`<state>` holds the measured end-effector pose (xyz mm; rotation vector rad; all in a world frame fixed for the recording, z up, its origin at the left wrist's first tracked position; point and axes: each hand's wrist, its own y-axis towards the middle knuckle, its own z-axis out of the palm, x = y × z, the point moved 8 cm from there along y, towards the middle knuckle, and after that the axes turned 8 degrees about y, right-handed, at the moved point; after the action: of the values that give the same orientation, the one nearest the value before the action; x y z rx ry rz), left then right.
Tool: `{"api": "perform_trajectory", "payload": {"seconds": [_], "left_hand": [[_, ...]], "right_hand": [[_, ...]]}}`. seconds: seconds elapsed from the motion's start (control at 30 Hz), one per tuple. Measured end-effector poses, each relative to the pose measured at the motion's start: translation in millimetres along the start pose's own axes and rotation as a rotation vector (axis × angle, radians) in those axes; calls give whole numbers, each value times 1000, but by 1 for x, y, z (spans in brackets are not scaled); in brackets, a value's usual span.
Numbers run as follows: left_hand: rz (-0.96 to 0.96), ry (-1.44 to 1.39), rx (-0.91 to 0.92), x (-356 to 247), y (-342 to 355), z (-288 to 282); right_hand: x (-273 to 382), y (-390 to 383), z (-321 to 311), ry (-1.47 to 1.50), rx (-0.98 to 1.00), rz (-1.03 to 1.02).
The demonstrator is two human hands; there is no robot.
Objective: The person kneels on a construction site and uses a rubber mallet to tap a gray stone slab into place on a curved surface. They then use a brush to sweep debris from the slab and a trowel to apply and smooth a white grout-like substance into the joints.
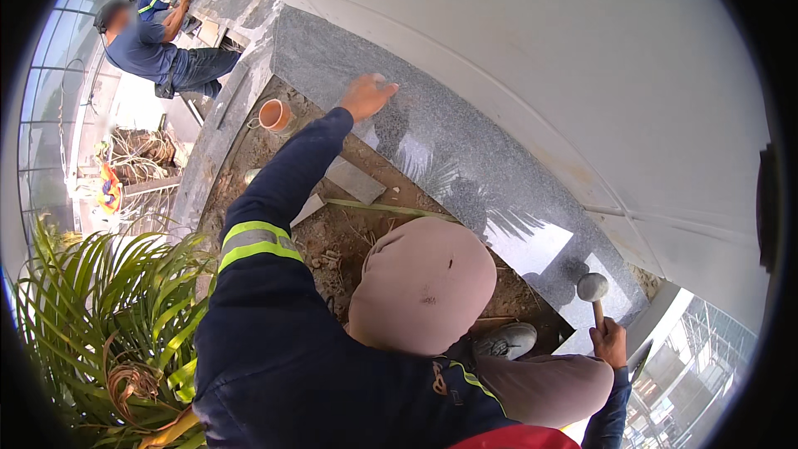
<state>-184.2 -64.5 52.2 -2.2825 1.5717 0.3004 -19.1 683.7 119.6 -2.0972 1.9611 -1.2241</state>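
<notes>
My right hand [611,342] is closed around the wooden handle of a mallet. The mallet's rounded grey head [592,287] is raised over the near right end of a speckled grey stone slab [465,150]. Toward the slab's far left part, my left hand [368,98] reaches out with its fingers partly spread, at or just over the polished surface. A small whitish patch shows by its fingertips; I cannot make out what it is. The slab runs along a curved white wall and mirrors palm fronds and light.
An orange-brown bucket [274,115] stands on bare soil beside the slab. Loose stone offcuts [356,180] lie near my knee [424,283]. A leafy palm [108,324] fills the lower left. The white wall [582,58] bounds the right. Co-workers [158,50] are at the far left.
</notes>
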Motion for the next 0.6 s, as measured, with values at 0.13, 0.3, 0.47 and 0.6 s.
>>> {"api": "perform_trajectory", "payload": {"seconds": [0.13, 0.3, 0.47, 0.6], "left_hand": [[-325, 283, -70, 163, 72, -40], [-615, 207, -14, 278, 134, -57], [-612, 212, 3, 303, 213, -80], [-529, 278, -9, 325, 252, -93]], "right_hand": [[133, 66, -9, -161, 358, -159], [289, 135, 31, -256, 422, -302], [364, 166, 67, -212, 394, -248], [412, 190, 101, -152, 441, -228]]}}
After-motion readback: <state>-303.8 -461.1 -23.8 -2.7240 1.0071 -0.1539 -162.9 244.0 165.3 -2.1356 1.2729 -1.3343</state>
